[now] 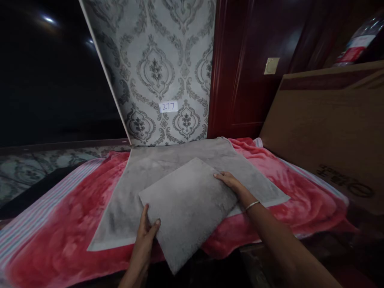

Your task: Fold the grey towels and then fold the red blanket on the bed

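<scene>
While both hands grip it, a folded grey towel [189, 204] sits tilted over a larger grey towel [168, 168] spread flat on a red blanket [60, 236]. The left hand [146, 234] clasps the folded towel's near left edge, thumb on top; the right hand [229, 182], with a bangle [252, 205] on its wrist, holds the far right corner. Behind stand a patterned wall [159, 60] with a label [168, 106] and a cardboard box [330, 120].

Matt grey plush towel [189, 204]; fleecy red blanket [60, 240]; seemingly glossy wooden door [240, 80].
</scene>
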`<action>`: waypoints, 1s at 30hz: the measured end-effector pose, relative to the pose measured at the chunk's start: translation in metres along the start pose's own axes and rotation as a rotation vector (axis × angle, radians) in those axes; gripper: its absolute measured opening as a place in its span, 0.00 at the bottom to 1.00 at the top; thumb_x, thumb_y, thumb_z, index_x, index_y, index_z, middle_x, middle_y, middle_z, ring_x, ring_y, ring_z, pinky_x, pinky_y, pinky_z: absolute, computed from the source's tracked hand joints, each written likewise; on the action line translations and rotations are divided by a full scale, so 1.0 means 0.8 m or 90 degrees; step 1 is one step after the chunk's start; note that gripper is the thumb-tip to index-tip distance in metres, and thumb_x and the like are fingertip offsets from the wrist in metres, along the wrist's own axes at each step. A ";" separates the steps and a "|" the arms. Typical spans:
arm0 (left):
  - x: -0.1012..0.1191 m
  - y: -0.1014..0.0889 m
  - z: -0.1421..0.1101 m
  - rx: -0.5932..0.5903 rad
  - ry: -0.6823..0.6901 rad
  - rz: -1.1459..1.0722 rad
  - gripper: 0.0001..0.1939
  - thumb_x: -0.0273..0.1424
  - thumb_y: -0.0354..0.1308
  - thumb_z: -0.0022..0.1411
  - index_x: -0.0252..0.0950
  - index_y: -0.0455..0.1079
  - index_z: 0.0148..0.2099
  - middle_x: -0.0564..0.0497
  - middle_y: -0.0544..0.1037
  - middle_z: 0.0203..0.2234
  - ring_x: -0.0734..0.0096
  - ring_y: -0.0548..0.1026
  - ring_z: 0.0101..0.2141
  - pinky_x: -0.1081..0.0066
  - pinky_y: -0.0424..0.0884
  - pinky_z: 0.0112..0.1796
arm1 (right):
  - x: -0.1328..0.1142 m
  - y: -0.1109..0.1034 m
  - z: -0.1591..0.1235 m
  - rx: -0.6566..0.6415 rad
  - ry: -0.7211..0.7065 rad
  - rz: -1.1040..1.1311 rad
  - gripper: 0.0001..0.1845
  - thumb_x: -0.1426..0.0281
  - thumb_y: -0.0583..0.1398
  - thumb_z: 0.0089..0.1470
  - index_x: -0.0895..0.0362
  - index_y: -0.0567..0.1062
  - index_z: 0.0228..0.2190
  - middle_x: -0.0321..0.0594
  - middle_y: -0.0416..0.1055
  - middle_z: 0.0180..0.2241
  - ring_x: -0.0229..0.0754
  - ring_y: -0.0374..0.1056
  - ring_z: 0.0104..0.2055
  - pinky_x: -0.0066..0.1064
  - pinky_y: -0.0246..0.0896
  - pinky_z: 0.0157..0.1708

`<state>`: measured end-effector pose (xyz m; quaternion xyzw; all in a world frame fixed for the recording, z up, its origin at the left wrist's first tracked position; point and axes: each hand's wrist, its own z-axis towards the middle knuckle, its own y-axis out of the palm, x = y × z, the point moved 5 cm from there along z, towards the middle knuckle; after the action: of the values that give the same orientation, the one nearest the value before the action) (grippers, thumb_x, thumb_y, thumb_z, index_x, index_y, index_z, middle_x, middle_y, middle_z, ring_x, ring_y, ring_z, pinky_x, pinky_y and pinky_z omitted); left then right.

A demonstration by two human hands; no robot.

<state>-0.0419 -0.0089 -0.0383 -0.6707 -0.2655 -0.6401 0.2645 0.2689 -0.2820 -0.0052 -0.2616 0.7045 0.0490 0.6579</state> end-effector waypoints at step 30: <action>-0.001 0.015 -0.022 0.112 -0.158 -0.251 0.32 0.35 0.69 0.54 0.35 0.66 0.60 0.40 0.81 0.46 0.55 0.78 0.51 0.59 0.71 0.56 | -0.052 0.007 -0.030 -0.014 0.109 -0.049 0.10 0.63 0.65 0.50 0.56 0.75 0.31 0.40 0.76 0.31 0.46 0.70 0.33 0.36 0.66 0.36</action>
<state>-0.0462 -0.0302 -0.0383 -0.6539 -0.4765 -0.5662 0.1571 0.2446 -0.2746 0.0363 -0.2988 0.7470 0.0093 0.5938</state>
